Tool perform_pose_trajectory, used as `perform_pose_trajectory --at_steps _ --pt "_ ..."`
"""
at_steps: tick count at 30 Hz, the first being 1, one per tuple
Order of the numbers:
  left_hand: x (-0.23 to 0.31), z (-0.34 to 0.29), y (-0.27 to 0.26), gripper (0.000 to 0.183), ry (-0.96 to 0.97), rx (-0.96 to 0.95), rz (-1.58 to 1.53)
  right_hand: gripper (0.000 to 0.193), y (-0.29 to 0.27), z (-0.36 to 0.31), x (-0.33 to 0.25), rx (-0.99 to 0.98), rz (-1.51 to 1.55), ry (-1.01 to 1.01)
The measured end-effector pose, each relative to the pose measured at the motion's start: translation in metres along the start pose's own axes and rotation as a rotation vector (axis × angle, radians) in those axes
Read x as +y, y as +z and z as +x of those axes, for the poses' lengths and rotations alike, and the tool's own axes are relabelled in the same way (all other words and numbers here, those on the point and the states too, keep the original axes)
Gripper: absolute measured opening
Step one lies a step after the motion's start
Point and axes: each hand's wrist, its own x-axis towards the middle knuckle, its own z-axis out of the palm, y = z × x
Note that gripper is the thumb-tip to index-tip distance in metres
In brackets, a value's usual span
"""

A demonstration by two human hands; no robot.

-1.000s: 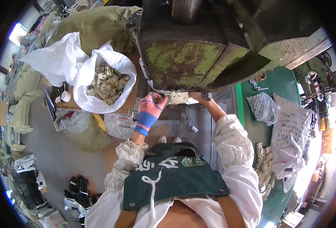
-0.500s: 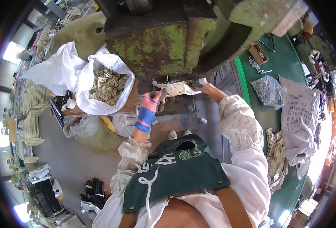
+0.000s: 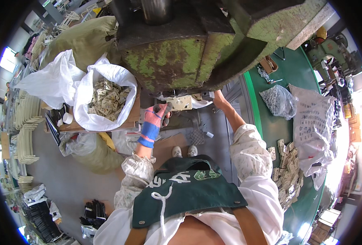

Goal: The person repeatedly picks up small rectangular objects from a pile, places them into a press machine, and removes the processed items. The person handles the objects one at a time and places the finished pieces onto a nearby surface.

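Note:
My left hand (image 3: 161, 113), in a pink, blue and grey glove, pinches the left end of a flat cream metal plate (image 3: 181, 103) with punched holes. The plate lies level under the worn green press (image 3: 164, 61). Bare and partly covered by the machine's edge, my right hand (image 3: 218, 99) is beside a small dark block (image 3: 207, 95) right of the plate. Its fingers are mostly hidden, so its grip does not show. White material (image 3: 201, 102) shows behind the plate.
To the left, an open white sack (image 3: 80, 108) holds many cream plates (image 3: 108, 100). At right, the green table (image 3: 293, 73) carries a clear bag of small metal parts (image 3: 280, 102), a printed sack (image 3: 311, 126) and a pile of plates (image 3: 288, 173). A foot pedal (image 3: 196, 136) is below.
The whole view has shifted a little, with the machine and table now further left. Both hands remain at the press, my left hand still on the plate.

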Motion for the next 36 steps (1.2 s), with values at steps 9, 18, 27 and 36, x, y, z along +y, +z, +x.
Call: perform_pose_trajectory --at_steps 9,18,27,36 --pt "0.002 -0.002 0.004 0.027 -0.014 0.026 -0.019 0.015 0.005 -0.009 -0.034 0.1 0.161 0.097" --pt "0.0 0.0 0.0 0.023 -0.052 -0.001 0.018 0.014 0.085 -0.056 -0.184 0.01 -0.068 0.12" --pt "0.002 -0.002 0.0 0.022 -0.041 -0.001 -0.068 0.013 0.104 -0.027 -0.175 -0.021 -0.311 0.007" --pt "0.003 0.008 -0.003 0.019 -0.008 -0.031 0.072 0.022 0.089 -0.035 -0.109 0.3 -0.585 -0.091"
